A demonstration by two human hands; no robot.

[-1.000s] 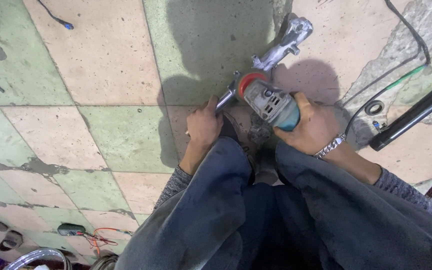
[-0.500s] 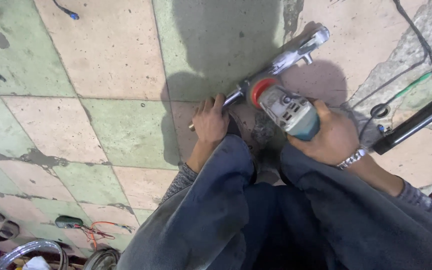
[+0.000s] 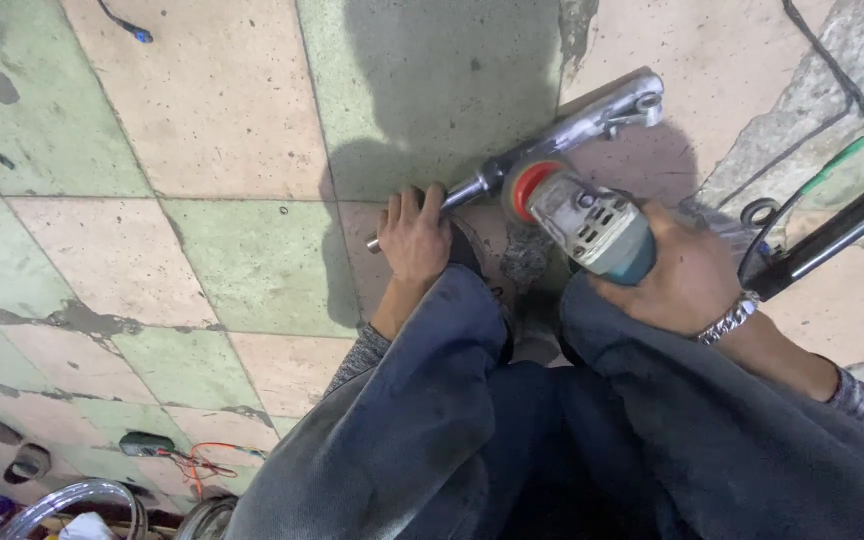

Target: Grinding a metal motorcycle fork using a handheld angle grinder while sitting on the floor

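Left hand: the left hand (image 3: 414, 238) lies palm down on the near, thin end of a long silver metal fork leg (image 3: 562, 135), its fingers (image 3: 407, 207) curled over the tube and pressing it to the floor.
Right hand: the right hand (image 3: 680, 275) is clenched around the teal rear body of a grey and teal angle grinder (image 3: 584, 220); a silver chain bracelet (image 3: 724, 320) sits on that wrist.
Grinder: its head points far and left, and its red disc guard (image 3: 526, 183) meets the fork leg just right of the left hand.
Fork leg: it lies slantwise on the floor, the thin end near and left under the left hand, the thicker end with a bracket far and right, partly in shadow.
Floor: worn green and cream checked tiles (image 3: 202, 150), cracked and patched with grey at the far right.
Legs: both knees in dark blue trousers (image 3: 472, 420) rise in the near middle, between the two arms.
Right side: a black tube (image 3: 832, 232) slants beside the right wrist; a green and black cable (image 3: 832, 160) runs over the tiles far right.
Near left: an orange wire (image 3: 214, 455) and the curved rim of a chrome part (image 3: 82, 497) lie by the near edge.
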